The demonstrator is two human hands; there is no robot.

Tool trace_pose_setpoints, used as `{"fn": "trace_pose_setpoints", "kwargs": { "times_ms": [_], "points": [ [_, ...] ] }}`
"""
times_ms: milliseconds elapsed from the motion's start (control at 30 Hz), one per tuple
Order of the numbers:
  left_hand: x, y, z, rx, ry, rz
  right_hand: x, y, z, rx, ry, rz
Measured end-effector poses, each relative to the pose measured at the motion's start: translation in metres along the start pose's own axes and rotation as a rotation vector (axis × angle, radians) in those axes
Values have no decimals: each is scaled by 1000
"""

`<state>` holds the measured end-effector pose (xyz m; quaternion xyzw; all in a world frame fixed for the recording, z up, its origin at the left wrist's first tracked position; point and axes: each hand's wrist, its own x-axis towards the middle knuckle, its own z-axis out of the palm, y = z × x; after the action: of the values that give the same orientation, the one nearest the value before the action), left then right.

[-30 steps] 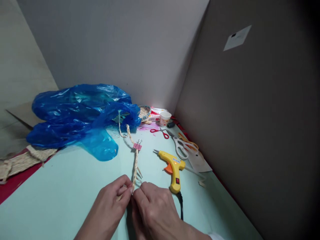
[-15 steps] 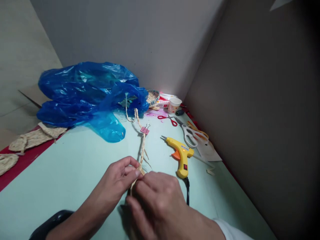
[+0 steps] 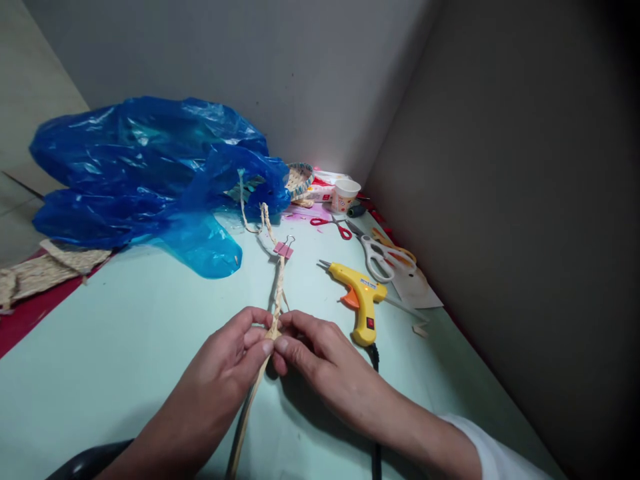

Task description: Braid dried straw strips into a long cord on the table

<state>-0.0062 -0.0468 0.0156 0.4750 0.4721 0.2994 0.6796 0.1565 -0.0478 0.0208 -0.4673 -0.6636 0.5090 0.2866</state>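
Observation:
A thin braid (image 3: 279,287) of pale plant fibre runs down the middle of the table. A pink binder clip (image 3: 283,250) grips it farther up. Beyond the clip the braid bends toward the blue bag. My left hand (image 3: 237,353) pinches the lower end of the braid between thumb and fingers. From the other side my right hand (image 3: 313,350) pinches the same spot, the two thumb tips almost meeting. Below the fingers a loose fibre strand (image 3: 249,407) trails toward the table's near edge. A short stray end sticks out right of the braid.
A yellow glue gun (image 3: 365,297) lies to the right, its cord running nearer. Behind it are white-handled scissors (image 3: 383,257), small red scissors (image 3: 345,232) and a paper cup (image 3: 346,195). A large blue plastic bag (image 3: 150,167) fills the back left, beside a woven basket (image 3: 300,180).
My right hand has moved up and away from the near edge to the pinch point beside my left thumb. The trailing strand now shows below. The view has shifted slightly.

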Motion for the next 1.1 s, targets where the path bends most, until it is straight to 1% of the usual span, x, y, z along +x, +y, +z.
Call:
{"fn": "trace_pose_setpoints", "kwargs": {
  "times_ms": [133,200,300,367,433,533,600,700,800,900,1000,1100],
  "points": [
    [0,0,1,78,16,-11,5,3,-1,70,41,21],
    [0,0,2,150,34,-13,6,5,-1,125,33,42],
    [-2,0,3,320,100,19,6,9,0,197,26,73],
    [-4,1,3,494,137,82,6,10,2,210,49,80],
    [-5,5,0,688,161,144,4,9,4,166,100,92],
    [-7,11,-3,889,179,186,1,5,6,-21,219,83],
    [-9,11,-3,919,163,223,0,3,7,-125,278,52],
    [-13,4,2,916,172,352,-2,2,8,-159,304,13],
    [-16,-8,11,987,236,511,-1,3,7,-95,296,6],
    [-16,-22,14,1086,248,629,1,5,5,39,249,24],
    [-12,-36,11,1191,233,703,3,5,2,209,163,60],
    [-10,-41,8,1300,194,740,4,4,1,335,94,92]
  ]
}}
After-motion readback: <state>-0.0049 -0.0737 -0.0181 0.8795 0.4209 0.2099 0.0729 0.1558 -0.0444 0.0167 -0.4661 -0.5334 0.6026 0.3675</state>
